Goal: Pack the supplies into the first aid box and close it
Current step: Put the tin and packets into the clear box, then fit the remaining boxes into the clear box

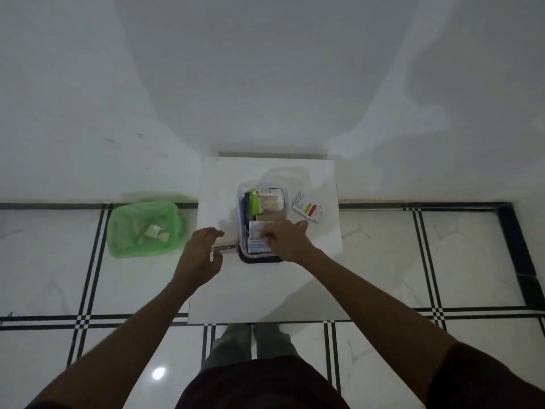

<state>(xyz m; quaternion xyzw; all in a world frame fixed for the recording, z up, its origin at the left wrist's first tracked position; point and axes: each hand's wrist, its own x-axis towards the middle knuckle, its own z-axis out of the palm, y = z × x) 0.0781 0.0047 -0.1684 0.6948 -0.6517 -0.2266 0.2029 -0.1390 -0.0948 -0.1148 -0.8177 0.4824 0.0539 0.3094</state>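
A clear first aid box (241,199) with a dark base stands open on a small white table (265,290). Inside it lie a green-capped item (252,200), a blue item along the left wall, tan bandage packs (271,206) and a white-and-blue packet (257,239). My right hand (284,239) reaches into the near end of the box, its fingers pinching that packet. My left hand (203,252) hovers just left of the box, fingers curled over a small flat carton (225,247) on the table. A white sachet with yellow and red stripes (309,207) lies right of the box.
A green translucent bin (118,231) holding scraps sits on the tiled floor left of the table. A white wall rises right behind the table. My legs stand at the table's near edge.
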